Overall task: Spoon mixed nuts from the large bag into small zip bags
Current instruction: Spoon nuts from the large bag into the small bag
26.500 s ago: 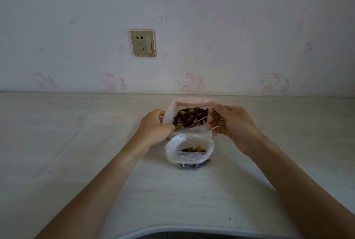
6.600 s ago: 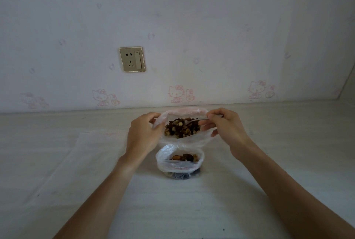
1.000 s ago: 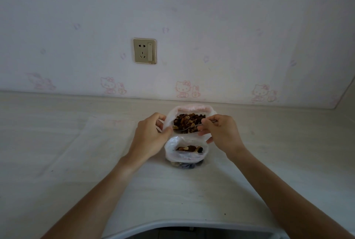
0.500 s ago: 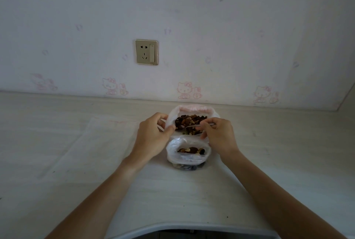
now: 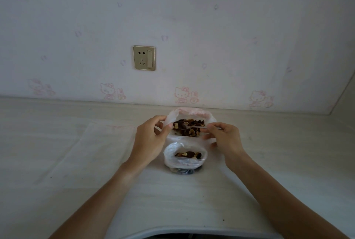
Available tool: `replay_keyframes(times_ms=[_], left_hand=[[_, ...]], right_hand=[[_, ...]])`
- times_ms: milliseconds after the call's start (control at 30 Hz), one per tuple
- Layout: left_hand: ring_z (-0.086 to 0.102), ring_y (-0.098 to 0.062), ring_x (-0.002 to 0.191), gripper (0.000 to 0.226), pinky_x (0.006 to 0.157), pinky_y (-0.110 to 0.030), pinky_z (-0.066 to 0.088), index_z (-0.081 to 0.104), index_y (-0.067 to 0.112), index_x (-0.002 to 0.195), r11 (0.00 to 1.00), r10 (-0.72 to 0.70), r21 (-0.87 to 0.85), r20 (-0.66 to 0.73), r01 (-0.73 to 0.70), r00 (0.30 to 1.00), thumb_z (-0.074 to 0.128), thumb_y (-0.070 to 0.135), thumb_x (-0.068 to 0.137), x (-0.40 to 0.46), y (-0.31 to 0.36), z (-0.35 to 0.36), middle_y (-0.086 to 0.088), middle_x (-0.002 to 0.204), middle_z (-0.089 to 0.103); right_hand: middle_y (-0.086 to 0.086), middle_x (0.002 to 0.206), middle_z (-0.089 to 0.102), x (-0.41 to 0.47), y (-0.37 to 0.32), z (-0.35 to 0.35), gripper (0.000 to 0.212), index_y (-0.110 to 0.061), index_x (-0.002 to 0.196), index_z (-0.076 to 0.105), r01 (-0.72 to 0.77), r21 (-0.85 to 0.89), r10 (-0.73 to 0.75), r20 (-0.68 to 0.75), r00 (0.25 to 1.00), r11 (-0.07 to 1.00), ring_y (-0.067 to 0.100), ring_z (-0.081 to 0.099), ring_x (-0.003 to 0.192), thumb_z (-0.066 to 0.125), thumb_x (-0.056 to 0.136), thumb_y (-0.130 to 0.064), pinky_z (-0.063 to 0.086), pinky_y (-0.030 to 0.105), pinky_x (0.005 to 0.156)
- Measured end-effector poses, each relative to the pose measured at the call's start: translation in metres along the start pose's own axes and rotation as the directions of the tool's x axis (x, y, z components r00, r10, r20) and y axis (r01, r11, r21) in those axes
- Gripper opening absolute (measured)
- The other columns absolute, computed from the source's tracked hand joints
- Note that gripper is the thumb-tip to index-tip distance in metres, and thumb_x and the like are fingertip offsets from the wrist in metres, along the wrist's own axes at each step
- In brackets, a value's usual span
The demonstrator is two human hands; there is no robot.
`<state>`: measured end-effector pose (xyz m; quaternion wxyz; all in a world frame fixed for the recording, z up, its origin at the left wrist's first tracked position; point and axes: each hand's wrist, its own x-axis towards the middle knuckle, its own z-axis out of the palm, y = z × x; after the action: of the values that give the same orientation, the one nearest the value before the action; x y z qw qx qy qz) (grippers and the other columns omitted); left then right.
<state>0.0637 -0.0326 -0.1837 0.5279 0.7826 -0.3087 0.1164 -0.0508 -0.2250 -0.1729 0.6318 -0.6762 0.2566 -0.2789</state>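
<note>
Holding the spoon (image 5: pixel 194 127) by its handle, our right hand (image 5: pixel 225 138) pinches it between thumb and fingers, and the bowl of the spoon lies over the nuts (image 5: pixel 189 128) inside the large bag (image 5: pixel 172 115). Our left hand (image 5: pixel 148 138) pinches the left rim of that bag between thumb and forefinger, so the mouth stands wide. The large bag sits on the counter (image 5: pixel 57 162) close to the wall (image 5: pixel 192 27), its far rim tinged pink.

Just in front of it, touching or nearly so, we see the small bag (image 5: pixel 185 162) standing upright with its mouth open. A layer of nuts shows inside it, and darker contents show through the plastic at its foot; what those are we cannot tell. The small bag lies between our two forearms, nearer to us than both hands.

A sheet of clear plastic (image 5: pixel 92 152) is spread flat on the counter to the left, reaching under our left forearm. On the wall, a brass-coloured socket (image 5: pixel 144 57) with a switch sits above and left of the bags, and faint pink cartoon cats run along the wallpaper's lower edge.
</note>
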Motion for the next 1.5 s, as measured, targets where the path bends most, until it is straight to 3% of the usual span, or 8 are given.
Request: replay_keyframes(times_ms=[467,700,933,1033,1200,1267,1367,1500], left_hand=[[0.06,-0.002,0.065,0.029,0.062,-0.023,0.046,0.061,0.029,0.08,0.994,-0.082,0.063,-0.097,0.088,0.992,0.077,0.053,0.085,0.001,-0.002,-0.017,0.008,0.07,0.064],[0.071,-0.012,0.051,0.031,0.074,-0.034,0.058,0.073,0.031,0.071,0.991,-0.088,0.125,0.382,0.042,0.92,0.07,0.055,0.091,-0.004,0.011,-0.036,0.007,0.068,0.074],[0.075,-0.012,0.069,0.016,0.074,-0.027,0.057,0.079,0.03,0.088,0.993,-0.038,0.115,0.49,-0.022,0.871,0.068,0.033,0.099,-0.006,0.013,-0.03,0.016,0.084,0.077],[0.075,-0.016,0.06,0.016,0.071,-0.029,0.059,0.077,0.032,0.087,0.998,-0.004,0.057,0.48,-0.026,0.877,0.067,0.033,0.099,-0.007,0.016,-0.031,0.016,0.087,0.076],[0.072,-0.014,0.055,0.015,0.069,-0.039,0.06,0.076,0.03,0.088,0.996,0.044,0.044,0.462,-0.073,0.886,0.066,0.032,0.1,-0.008,0.016,-0.029,0.011,0.08,0.075],[0.071,-0.013,0.052,0.015,0.067,-0.034,0.059,0.076,0.031,0.088,0.996,0.053,0.042,0.464,-0.081,0.884,0.066,0.032,0.1,-0.009,0.015,-0.03,0.011,0.079,0.075],[0.071,-0.012,0.052,0.017,0.064,-0.025,0.056,0.075,0.034,0.085,0.995,0.045,0.055,0.464,-0.08,0.885,0.066,0.032,0.1,-0.009,0.015,-0.03,0.013,0.079,0.075],[0.074,-0.009,0.063,0.017,0.068,-0.025,0.057,0.076,0.033,0.086,0.992,0.044,0.084,0.452,-0.092,0.891,0.066,0.032,0.1,-0.007,0.011,-0.028,0.016,0.081,0.075]], right_hand=[[0.0,0.09,0.081,-0.013,-0.032,-0.036,0.011,-0.007,0.101,0.071,0.103,-0.036,-0.101,0.071,0.992,0.994,0.02,0.076,0.08,0.061,0.101,-0.013,0.056,0.026,0.053],[0.006,0.092,0.08,-0.033,-0.038,-0.058,0.013,-0.005,0.101,0.071,0.153,-0.032,-0.145,0.178,0.973,0.988,0.023,0.076,0.078,0.061,0.101,-0.013,0.055,0.028,0.052],[0.001,0.087,0.08,-0.054,-0.026,-0.057,0.011,-0.01,0.096,0.071,0.268,-0.14,-0.232,0.225,0.946,0.953,0.021,0.076,0.078,0.063,0.1,-0.014,0.056,0.033,0.053],[-0.012,0.086,0.077,-0.065,-0.028,-0.053,0.009,-0.02,0.095,0.071,0.473,-0.297,-0.411,0.247,0.877,0.83,0.017,0.071,0.067,0.063,0.099,-0.021,0.056,0.036,0.051],[-0.005,0.093,0.071,-0.078,-0.036,-0.058,0.015,-0.011,0.106,0.074,0.863,-0.457,-0.716,0.527,0.458,0.215,0.009,0.063,0.066,0.061,0.101,-0.017,0.052,0.028,0.057],[0.001,0.093,0.071,-0.077,-0.034,-0.059,0.015,-0.007,0.108,0.075,0.887,-0.442,-0.714,0.577,0.397,0.136,0.011,0.063,0.068,0.062,0.102,-0.011,0.053,0.029,0.057],[-0.006,0.093,0.071,-0.073,-0.03,-0.057,0.017,-0.013,0.105,0.074,0.859,-0.443,-0.723,0.501,0.475,0.258,0.009,0.064,0.068,0.06,0.102,-0.022,0.053,0.026,0.057],[-0.012,0.086,0.076,-0.055,-0.027,-0.057,0.007,-0.02,0.095,0.07,0.628,-0.245,-0.582,0.24,0.777,0.738,0.01,0.073,0.078,0.064,0.098,-0.023,0.055,0.024,0.055]])
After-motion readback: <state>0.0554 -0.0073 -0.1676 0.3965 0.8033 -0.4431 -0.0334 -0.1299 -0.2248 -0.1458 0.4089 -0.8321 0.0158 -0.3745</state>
